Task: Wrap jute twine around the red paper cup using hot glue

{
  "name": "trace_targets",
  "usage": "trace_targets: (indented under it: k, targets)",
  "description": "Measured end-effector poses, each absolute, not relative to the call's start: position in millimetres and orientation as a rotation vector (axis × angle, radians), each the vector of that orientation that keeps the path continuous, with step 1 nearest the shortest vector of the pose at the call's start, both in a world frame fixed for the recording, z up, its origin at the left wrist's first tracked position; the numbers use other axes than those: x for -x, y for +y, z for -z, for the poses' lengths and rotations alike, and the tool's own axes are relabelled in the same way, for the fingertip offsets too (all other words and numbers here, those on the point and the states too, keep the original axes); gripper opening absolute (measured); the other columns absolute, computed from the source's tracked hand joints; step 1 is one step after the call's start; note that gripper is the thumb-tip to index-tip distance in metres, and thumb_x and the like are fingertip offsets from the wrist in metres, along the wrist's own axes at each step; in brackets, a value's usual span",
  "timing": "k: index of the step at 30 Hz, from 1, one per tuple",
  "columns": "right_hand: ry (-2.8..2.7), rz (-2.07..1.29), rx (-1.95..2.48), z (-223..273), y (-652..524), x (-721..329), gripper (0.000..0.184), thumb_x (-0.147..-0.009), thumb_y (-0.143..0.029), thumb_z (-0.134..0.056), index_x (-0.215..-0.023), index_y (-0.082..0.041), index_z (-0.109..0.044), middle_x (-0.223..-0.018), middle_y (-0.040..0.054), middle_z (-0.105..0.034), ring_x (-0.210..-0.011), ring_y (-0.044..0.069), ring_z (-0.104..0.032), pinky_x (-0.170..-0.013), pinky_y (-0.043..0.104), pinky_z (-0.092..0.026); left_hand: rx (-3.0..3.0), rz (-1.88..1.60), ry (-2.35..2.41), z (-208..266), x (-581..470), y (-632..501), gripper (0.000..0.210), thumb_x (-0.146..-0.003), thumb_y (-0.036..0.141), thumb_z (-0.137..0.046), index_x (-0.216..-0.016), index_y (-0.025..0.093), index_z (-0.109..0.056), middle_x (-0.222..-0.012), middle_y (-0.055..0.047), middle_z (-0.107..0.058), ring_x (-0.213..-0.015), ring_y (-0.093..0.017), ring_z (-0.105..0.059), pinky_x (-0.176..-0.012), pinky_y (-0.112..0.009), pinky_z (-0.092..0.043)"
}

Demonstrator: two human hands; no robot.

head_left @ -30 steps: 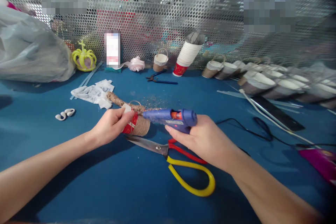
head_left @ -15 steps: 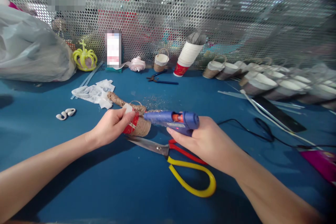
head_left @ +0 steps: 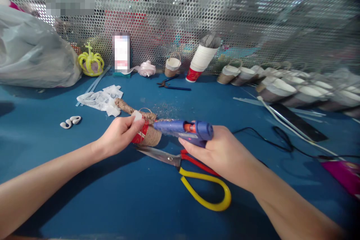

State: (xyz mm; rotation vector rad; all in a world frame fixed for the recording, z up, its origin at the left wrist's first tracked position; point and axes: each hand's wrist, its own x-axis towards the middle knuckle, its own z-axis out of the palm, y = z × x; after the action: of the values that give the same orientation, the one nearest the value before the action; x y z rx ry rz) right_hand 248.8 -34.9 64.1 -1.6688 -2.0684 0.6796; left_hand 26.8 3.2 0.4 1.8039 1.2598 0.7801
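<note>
My left hand (head_left: 120,135) is closed on a red paper cup (head_left: 140,137) that lies on its side, its lower part wrapped in brown twine (head_left: 153,136). The fingers cover the rim end. In my right hand (head_left: 216,146) is a blue hot glue gun (head_left: 182,127), with a small red light showing. Its nozzle points left and meets the cup near the edge of the twine; whether glue comes out I cannot make out. A roll of twine (head_left: 125,106) lies just behind the cup. Below both hands rest large scissors (head_left: 170,158) with red and yellow handles.
Pliers (head_left: 174,87), a leaning stack of paper cups (head_left: 201,62) and several twine-wrapped cups (head_left: 281,89) stand toward the mesh wall. White plastic (head_left: 101,99) lies at left, near two small white pieces (head_left: 70,121). A black cord (head_left: 258,135) runs rightward from the glue gun.
Almost everything holds still. The glue gun has shifted very slightly, its nozzle still at the cup; my left hand keeps its place.
</note>
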Motion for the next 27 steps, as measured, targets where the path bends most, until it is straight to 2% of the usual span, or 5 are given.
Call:
trace_targets:
  k: [13, 18, 27]
  targets:
    - [-2.068, -0.697, 1.670, -64.4, -36.6, -248.5, 0.015, -0.073, -0.029, -0.053, -0.061, -0.019, -0.055, -0.056, 0.0008, -0.059, -0.050, 0.013, -0.047, -0.051, 0.027, -0.045, -1.829, -0.737, 1.282, -0.4, -26.5, 3.9, 0.040, -0.084, 0.048, -0.037, -0.065, 0.015, -0.048, -0.055, 0.004, -0.033, -0.052, -0.009, -0.029, -0.046, -0.021, -0.028]
    - [-2.096, -0.737, 1.657, -64.5, -38.3, -247.2, 0.015, -0.071, -0.027, -0.054, -0.057, -0.019, -0.053, -0.053, -0.0008, -0.055, -0.047, 0.012, -0.045, -0.046, 0.024, -0.042, -1.803, -0.723, 1.322, -1.5, -27.1, 4.4, 0.042, -0.083, 0.050, -0.036, -0.063, 0.015, -0.047, -0.055, 0.004, -0.029, -0.052, -0.009, -0.027, -0.044, -0.021, -0.025]
    - [-2.038, -0.665, 1.692, -59.8, -35.2, -248.7, 0.018, -0.071, -0.030, -0.054, -0.057, -0.021, -0.051, -0.052, -0.0004, -0.058, -0.046, 0.013, -0.048, -0.047, 0.026, -0.043, -1.794, -0.769, 1.277, 1.6, -27.0, 5.5, 0.041, -0.083, 0.049, -0.038, -0.061, 0.016, -0.045, -0.054, 0.004, -0.031, -0.050, -0.009, -0.028, -0.044, -0.020, -0.025]
